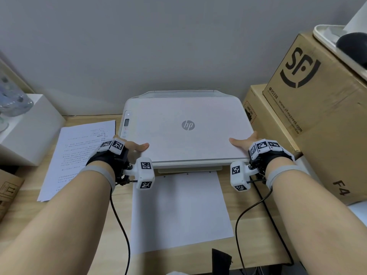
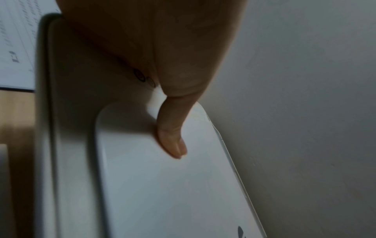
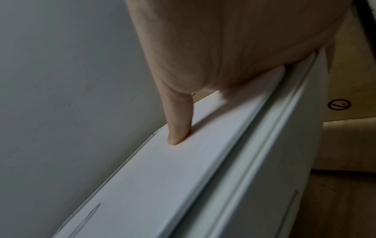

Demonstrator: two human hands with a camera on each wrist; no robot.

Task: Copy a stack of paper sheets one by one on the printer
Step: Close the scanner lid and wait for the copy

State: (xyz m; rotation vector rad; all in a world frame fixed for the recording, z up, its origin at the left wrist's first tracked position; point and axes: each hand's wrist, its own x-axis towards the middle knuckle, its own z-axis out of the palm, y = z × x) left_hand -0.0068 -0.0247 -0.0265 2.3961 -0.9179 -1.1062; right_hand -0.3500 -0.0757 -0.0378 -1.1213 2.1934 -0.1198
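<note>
Flanking the flat white plastic printer lid [image 1: 184,128] at its near corners, the left hand [image 1: 127,148] and right hand [image 1: 245,142] lay thumbs on top; their other fingers are hidden. Its long axis runs side to side. The printed paper stack [image 1: 79,155] lies left, nearer the left hand.

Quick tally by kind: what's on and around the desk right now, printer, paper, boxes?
Printer: 1, lid down, left hand and right hand at its front corners
Printed paper stack: 1
Blank sheet in front of the printer: 1
Cardboard boxes at right: 2
White box at left: 1
Total: 6
</note>
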